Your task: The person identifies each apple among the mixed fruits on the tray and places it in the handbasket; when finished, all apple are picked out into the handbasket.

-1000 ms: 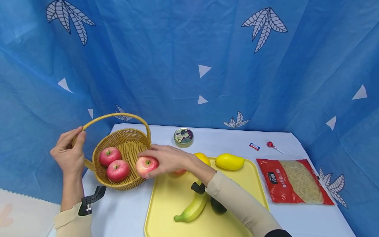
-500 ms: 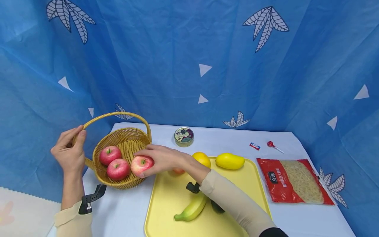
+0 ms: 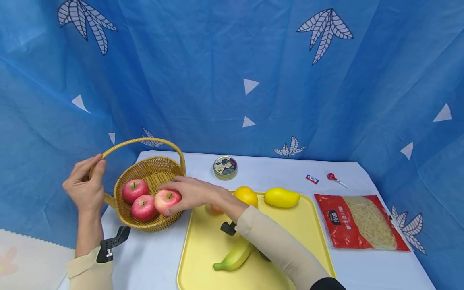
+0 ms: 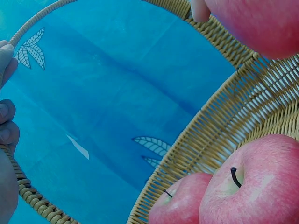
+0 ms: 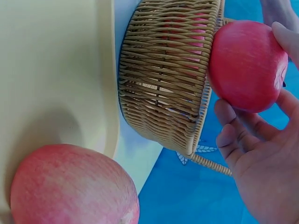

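Observation:
My left hand grips the arched handle of a yellow wicker basket on its left side. Two red apples, one at the back and one nearer, lie inside the basket. With thumb and fingers my right hand holds a third apple over the basket's right part. In the right wrist view this held apple overlaps the rim, its stem end facing the thumb side. The left wrist view shows the fingers curled round the handle.
A yellow tray holds a banana, an orange, a mango, a partly hidden apple and a dark item under the right sleeve. Behind stands a round tin. To the right lie a noodle bag, a wrapped candy and a lollipop.
My right hand has carried its apple leftward, from the basket's right rim to beside the two apples inside. The left hand keeps its grip on the handle, nearly still.

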Tool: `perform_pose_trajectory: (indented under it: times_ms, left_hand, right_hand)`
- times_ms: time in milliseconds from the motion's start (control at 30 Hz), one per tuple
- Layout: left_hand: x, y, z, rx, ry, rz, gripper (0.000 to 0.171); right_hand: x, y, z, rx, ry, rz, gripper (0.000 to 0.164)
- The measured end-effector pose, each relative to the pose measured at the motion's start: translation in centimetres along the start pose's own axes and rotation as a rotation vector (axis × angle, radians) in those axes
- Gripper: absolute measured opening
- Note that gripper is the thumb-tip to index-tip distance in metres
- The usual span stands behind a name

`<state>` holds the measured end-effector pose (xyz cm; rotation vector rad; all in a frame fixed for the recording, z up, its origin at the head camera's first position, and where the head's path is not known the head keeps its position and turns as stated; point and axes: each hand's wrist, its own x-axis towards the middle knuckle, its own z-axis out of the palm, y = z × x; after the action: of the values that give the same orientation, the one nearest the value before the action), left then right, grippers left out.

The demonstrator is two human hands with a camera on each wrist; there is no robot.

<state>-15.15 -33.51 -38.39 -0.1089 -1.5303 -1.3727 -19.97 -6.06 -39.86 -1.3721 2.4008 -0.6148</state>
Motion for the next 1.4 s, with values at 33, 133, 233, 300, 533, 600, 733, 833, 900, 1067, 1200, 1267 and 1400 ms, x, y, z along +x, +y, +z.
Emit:
perform_pose_trajectory:
  times_ms: [33,133,233,300,533,600,733,833,900,1067,1200,1267,1400]
  left_hand:
    - [0.0,0.1,0.0,-0.003,0.000,0.002,0.018]
    - [0.0,0.2,0.0,-0.002,0.000,0.005,0.018]
    - [0.0,0.0,0.0,-0.008,0.001,0.003,0.018]
    - [0.0,-0.1,-0.1,-0.007,0.001,0.003,0.018]
    - [0.0,-0.2,-0.2,-0.003,0.009,-0.002,0.018]
    - [0.0,-0.2,-0.2,-0.002,0.008,-0.004,0.018]
    - [0.0,-0.4,-0.3,0.000,0.008,-0.002,0.018]
    - [0.0,-0.6,-0.4,-0.003,0.006,0.002,0.018]
    - [0.0,-0.7,-0.4,-0.011,0.005,0.004,0.018]
    - [0.0,-0.6,-0.2,-0.018,0.002,0.009,0.018]
    - [0.0,-0.6,-0.2,-0.018,0.005,0.013,0.018]
    - [0.0,-0.6,-0.3,-0.021,0.006,0.014,0.018]
    - [-0.1,-0.7,-0.3,-0.012,0.001,0.014,0.019]
  right_hand:
    - [0.2,-0.1,0.1,-0.011,-0.001,-0.001,0.081]
    - [0.6,-0.3,0.2,-0.050,-0.006,-0.002,0.079]
    - [0.9,-0.5,0.3,-0.083,-0.010,-0.006,0.079]
    - [1.0,-0.5,0.4,-0.088,-0.011,-0.004,0.079]
    - [1.7,-0.4,0.8,-0.100,-0.013,0.023,0.080]
    - [1.9,-0.4,1.0,-0.115,-0.017,0.025,0.079]
    - [2.1,-0.4,1.2,-0.126,-0.025,0.032,0.079]
    - [2.2,-0.4,1.3,-0.115,-0.025,0.028,0.078]
    - [2.3,-0.4,1.4,-0.111,-0.028,0.030,0.078]
    - [2.5,-0.3,1.7,-0.127,-0.029,0.035,0.078]
    - [2.7,-0.4,2.0,-0.150,-0.035,0.030,0.077]
    - [2.8,-0.5,2.1,-0.160,-0.043,0.035,0.076]
    - [3.0,-0.7,2.3,-0.171,-0.054,0.052,0.075]
